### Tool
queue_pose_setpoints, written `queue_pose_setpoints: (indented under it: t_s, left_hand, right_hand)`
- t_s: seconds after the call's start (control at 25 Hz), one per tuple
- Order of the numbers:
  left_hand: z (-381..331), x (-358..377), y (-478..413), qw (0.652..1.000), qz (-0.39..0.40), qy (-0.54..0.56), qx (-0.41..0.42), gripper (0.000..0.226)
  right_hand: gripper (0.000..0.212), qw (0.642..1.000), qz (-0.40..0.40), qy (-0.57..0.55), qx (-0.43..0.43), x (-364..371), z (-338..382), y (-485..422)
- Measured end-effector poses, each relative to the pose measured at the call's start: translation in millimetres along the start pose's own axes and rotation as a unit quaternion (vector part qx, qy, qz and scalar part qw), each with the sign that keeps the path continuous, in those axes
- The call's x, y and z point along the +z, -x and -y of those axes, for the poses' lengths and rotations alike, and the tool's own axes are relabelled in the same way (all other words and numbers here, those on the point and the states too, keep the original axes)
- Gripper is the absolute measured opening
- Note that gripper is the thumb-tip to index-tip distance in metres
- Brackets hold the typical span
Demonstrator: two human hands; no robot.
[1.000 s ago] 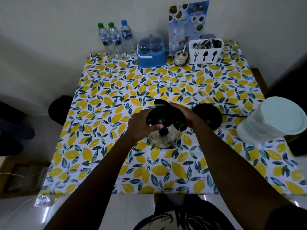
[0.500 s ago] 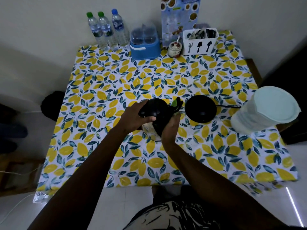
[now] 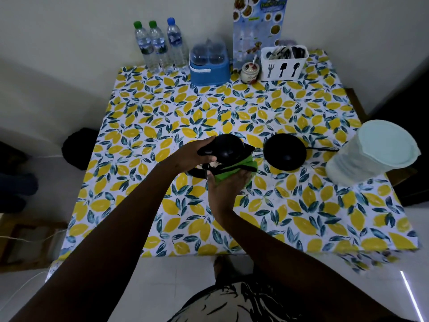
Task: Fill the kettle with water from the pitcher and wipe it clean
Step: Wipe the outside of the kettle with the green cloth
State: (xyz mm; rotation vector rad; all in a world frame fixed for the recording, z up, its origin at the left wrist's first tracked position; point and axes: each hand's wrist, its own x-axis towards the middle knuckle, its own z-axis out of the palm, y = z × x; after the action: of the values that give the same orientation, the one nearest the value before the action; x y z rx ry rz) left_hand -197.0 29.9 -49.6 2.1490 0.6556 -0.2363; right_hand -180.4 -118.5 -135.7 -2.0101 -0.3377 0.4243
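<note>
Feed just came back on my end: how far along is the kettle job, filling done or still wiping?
Filling looks finished: the pitcher stands lidded at the table's right edge and the kettle lid is shut, though the water level is hidden. Wiping is in hand: the left hand steadies the kettle top while the right hand presses a green cloth against its side. Left: finish wiping, probably return it to the black base.

We cannot see the kettle [image 3: 228,149] body, hidden under its black lid, the green cloth [image 3: 234,169] and the right hand [image 3: 226,189]; the left hand [image 3: 193,153] covers its handle; the poster [image 3: 256,31] at the far wall is cut off by the top edge, its print too small to read; the cutlery in the white caddy [image 3: 284,65] blurs together.
</note>
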Motion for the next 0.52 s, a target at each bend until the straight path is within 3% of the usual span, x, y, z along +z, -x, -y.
queue_pose_setpoints:
  t_s: [0.2,0.32,0.4,0.52]
  left_hand:
    - [10,-4,-3,0.999,0.004,-0.032,0.024,0.074]
    - [11,-2,-3,0.999,-0.016,-0.023,0.027,0.075]
    - [15,5,6,0.997,-0.069,0.008,0.027,0.073]
    - [24,30,24,0.974,-0.205,0.09,0.035,0.049]
  right_hand:
    - [0.111,1.0,0.023,0.015,0.006,5,-40,-8]
    - [0.086,0.997,0.066,0.025,0.01,-9,-70,-8]
    - [0.069,0.998,0.065,0.006,-0.008,-23,-75,-13]
    - [0.061,0.998,0.036,-0.017,-0.046,-44,-72,-22]
